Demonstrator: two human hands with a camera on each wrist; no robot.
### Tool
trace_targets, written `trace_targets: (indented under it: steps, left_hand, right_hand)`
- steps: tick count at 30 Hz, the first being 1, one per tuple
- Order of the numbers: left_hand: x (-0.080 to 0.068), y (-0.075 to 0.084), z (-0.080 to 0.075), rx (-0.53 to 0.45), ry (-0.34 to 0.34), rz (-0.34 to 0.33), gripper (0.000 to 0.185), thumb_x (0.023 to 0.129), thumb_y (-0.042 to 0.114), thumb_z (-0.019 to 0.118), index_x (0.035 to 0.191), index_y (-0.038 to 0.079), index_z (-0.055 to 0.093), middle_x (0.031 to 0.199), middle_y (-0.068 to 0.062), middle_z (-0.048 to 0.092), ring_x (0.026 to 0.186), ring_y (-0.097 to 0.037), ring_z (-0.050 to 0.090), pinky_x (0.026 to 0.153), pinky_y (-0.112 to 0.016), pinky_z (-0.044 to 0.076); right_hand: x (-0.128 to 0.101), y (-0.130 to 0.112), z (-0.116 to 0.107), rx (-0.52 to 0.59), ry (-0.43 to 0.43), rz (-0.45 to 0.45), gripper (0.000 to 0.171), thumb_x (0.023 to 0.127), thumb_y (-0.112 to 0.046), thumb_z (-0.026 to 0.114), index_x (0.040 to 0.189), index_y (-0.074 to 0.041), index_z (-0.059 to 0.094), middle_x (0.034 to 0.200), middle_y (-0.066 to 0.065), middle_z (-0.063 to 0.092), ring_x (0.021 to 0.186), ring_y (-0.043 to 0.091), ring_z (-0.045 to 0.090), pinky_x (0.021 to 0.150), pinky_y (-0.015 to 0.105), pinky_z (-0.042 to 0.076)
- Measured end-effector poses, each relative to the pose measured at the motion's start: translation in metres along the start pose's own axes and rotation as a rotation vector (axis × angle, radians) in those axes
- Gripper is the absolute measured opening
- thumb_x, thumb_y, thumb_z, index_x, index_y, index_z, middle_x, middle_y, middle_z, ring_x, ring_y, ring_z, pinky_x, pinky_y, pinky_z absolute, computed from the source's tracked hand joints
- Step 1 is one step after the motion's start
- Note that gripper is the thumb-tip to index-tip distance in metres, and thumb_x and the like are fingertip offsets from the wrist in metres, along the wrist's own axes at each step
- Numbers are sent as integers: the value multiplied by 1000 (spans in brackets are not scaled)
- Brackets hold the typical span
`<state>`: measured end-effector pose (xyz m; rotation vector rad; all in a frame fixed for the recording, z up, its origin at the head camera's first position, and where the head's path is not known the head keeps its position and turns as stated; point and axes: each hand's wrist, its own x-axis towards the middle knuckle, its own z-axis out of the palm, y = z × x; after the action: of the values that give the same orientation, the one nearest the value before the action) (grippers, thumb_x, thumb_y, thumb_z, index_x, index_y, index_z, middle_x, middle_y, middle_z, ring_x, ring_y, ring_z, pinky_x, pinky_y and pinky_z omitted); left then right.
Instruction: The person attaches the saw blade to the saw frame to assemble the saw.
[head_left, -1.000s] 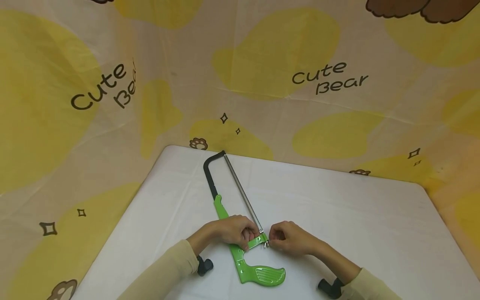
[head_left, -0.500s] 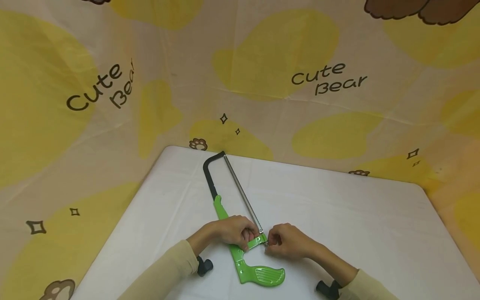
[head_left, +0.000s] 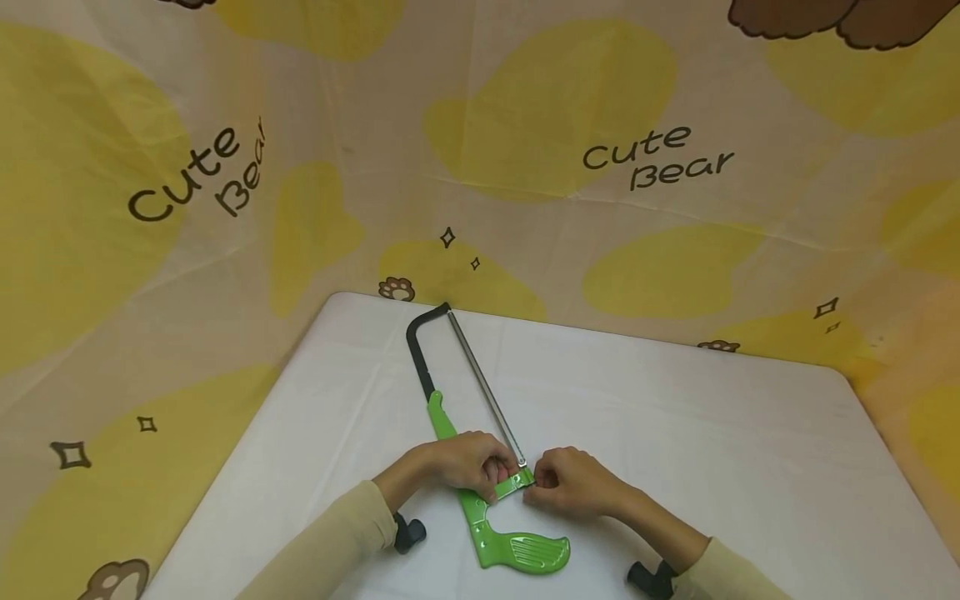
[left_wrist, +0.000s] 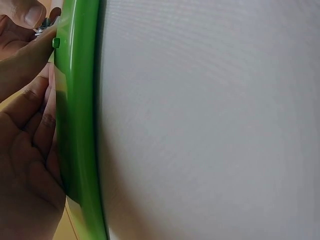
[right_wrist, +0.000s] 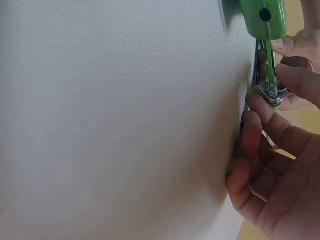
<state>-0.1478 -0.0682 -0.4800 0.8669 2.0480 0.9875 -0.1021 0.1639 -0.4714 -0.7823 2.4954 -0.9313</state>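
A hacksaw point(head_left: 442, 418) with a green body and black front frame lies on the white table. Its narrow metal blade point(head_left: 483, 379) runs from the black tip to a short green arm point(head_left: 513, 483) above the handle point(head_left: 536, 552). My left hand point(head_left: 468, 461) grips this arm, thumb on the near side and fingers on the blade side. At the arm's end, a silver wing nut point(right_wrist: 272, 95) sits on a threaded bolt. My right hand point(head_left: 577, 483) pinches it between thumb and index finger, the other fingers curled below. In the head view the right fingers hide the wing nut.
The white table point(head_left: 675, 417) extends to both sides of the saw. Behind it hangs a yellow patterned cloth point(head_left: 525, 167) along the back and left. Dark camera mounts point(head_left: 409, 533) sit under both wrists, close over the tabletop.
My right hand has shifted slightly left and closed over the wing nut, which showed plainly a second ago. The left hand and hacksaw have stayed in place.
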Motion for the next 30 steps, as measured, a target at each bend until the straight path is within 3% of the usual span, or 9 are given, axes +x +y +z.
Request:
trace_targets:
  steps: [18,30]
  left_hand:
    - [0,-1,-1,-6,-2,8,34,74,-4,83,102,10,69,82,5,62,75,-3,58,72,-19,51]
    - [0,0,-1,-3,-1,7,34,73,-4,84,101,10,69,81,6,61,75,-2,58,71,-19,51]
  right_hand:
    - [-1,9,-7,111,-47,-24,10,91,-19,70,82,-15,67,68,-11,56,62,1,47,55,20,42]
    - [-3,8,-8,93,-39,-34,14,89,-6,69,80,-15,63,71,-11,53,64,1,46,56,20,41]
